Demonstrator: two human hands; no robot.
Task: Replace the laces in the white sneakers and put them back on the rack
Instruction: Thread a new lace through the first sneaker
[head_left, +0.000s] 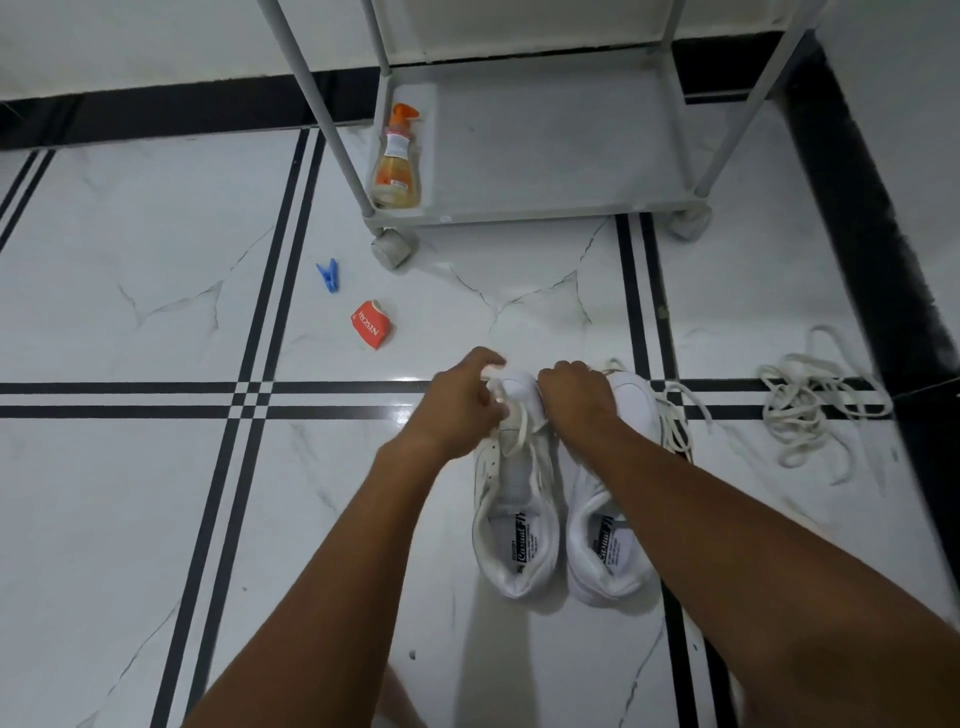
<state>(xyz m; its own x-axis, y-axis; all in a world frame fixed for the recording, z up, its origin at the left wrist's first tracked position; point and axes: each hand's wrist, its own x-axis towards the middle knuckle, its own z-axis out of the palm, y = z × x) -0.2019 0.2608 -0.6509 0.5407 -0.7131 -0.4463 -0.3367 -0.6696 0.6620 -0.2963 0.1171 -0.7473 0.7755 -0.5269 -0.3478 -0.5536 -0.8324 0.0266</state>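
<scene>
Marble-tiled floor, before rack (524, 156): white sneakers (514, 499), light, soft-sided, best held by heel; left hand (457, 405) and right hand (576, 400) pinching limp, slippery lace (522, 426) at toe

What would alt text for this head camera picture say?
Two hands, left hand and right hand, work a lace at the toe end of the left of two white sneakers on a marble floor. Loose laces lie at right; a grey rack holding a spray bottle stands beyond.

We see both hands, left (457, 402) and right (574, 397), pinching lace (522, 428) over the left sneaker (511, 519), near the rack (540, 156).
</scene>
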